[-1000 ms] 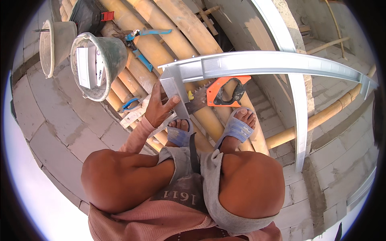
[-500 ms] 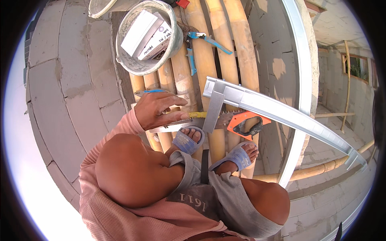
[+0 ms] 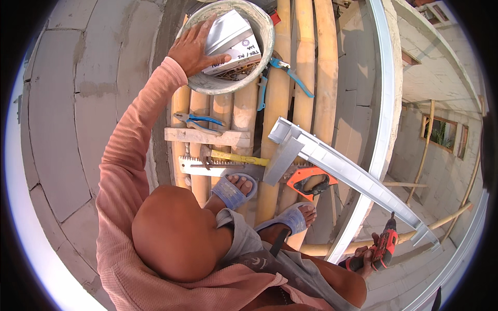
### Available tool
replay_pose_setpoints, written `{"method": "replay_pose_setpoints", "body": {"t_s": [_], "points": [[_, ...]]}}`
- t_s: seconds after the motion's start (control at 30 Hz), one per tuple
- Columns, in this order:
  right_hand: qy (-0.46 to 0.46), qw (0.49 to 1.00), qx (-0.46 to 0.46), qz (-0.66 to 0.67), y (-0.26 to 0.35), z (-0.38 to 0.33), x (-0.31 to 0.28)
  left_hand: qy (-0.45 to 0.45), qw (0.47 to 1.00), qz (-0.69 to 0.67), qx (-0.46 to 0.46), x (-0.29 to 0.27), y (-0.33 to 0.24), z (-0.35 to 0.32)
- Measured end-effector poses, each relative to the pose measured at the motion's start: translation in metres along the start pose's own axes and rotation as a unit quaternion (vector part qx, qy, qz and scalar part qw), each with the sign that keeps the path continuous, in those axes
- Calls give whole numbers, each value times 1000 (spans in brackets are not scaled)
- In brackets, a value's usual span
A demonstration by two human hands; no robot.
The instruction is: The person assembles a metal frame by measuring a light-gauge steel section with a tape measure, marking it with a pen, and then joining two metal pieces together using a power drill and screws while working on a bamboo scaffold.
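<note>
My left hand (image 3: 193, 49) reaches to the near-left rim of a grey bucket (image 3: 266, 41). Its fingers are spread, and the thumb lies along the near end of a white box (image 3: 239, 51) standing inside. A bent light metal piece (image 3: 226, 32) rests against that box, with small loose screws or nails (image 3: 241, 72) below. Low on the right, my right hand (image 3: 366, 260) is wrapped around a red and black cordless drill (image 3: 385, 245), its bit pointing forward. Near the drill's tip runs a long silver metal channel (image 3: 353, 168), with a short metal piece (image 3: 283, 160) across its near-left end.
Blue-handled pliers (image 3: 199, 122) lie by a wooden strip (image 3: 207, 136) on the bamboo poles (image 3: 267, 199). A yellow-handled hammer (image 3: 233, 157) and an orange-handled saw (image 3: 312, 181) lie by my feet. Blue-handled snips (image 3: 291, 78) sit beside the bucket. A block wall (image 3: 57, 129) stands left.
My left hand has moved forward from above the hammer and saw to the bucket. My right hand has come into view with the drill. The view has shifted, showing more of the pliers.
</note>
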State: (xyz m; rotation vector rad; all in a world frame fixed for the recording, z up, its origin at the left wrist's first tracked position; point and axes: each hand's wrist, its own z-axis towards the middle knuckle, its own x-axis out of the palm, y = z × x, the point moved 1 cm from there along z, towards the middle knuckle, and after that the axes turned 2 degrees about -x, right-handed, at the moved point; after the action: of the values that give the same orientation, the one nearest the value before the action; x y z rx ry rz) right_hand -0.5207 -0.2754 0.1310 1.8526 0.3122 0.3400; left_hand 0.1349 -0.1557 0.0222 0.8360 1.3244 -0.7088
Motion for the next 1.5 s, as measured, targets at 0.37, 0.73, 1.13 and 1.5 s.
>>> {"method": "replay_pose_setpoints", "body": {"t_s": [0.37, 0.73, 1.13, 1.5], "points": [[-29, 996, -86, -2, 4, 67, 94, 28, 987, -155, 33, -5, -7, -24], [-12, 998, -53, 40, -3, 68, 98, 1, 947, -319, -45, -17, 31, 18], [-29, 998, -43, -45, 5, 62, 108, 142, 972, -137, 126, -22, -15, 3], [18, 999, 12, -40, 1, 64, 99, -174, 969, -146, 96, -81, -4, 64]]}}
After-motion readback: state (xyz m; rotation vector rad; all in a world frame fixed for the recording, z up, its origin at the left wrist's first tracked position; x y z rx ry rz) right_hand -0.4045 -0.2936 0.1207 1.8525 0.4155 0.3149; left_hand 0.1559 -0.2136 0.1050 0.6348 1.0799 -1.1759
